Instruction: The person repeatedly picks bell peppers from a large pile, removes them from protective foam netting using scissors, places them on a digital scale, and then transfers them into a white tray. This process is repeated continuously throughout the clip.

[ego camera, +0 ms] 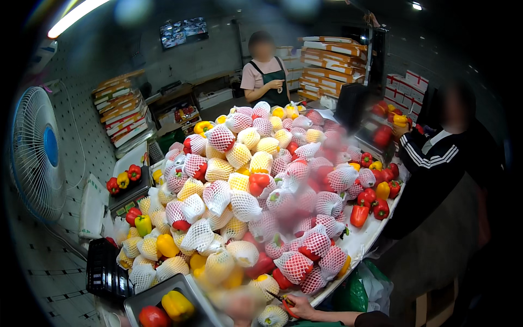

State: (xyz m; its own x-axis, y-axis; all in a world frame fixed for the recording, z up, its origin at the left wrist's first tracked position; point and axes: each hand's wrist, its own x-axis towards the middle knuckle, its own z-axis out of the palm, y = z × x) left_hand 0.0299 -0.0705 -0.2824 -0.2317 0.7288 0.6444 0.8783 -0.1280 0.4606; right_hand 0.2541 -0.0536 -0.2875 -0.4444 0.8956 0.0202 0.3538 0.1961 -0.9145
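At the bottom edge, my right hand (301,307) holds scissors (287,305) with orange-red handles; their dark blades point up and left. My left hand (242,305) is a blur to its left, close to a blurred yellow pepper in foam net (222,267); whether it grips anything cannot be made out. Netted peppers (264,283) lie just above the scissors, and another netted pepper (273,316) sits below, between my hands. A large heap of red and yellow bell peppers (245,204), most in white foam nets, rises before me.
A grey metal tray (137,300) with red and yellow peppers stands at lower left, near black plastic trays (107,267). A fan (39,155) is at far left. One person (265,77) stands behind the heap; another (433,163) handles peppers at right. A green bag (353,288) hangs below the table edge.
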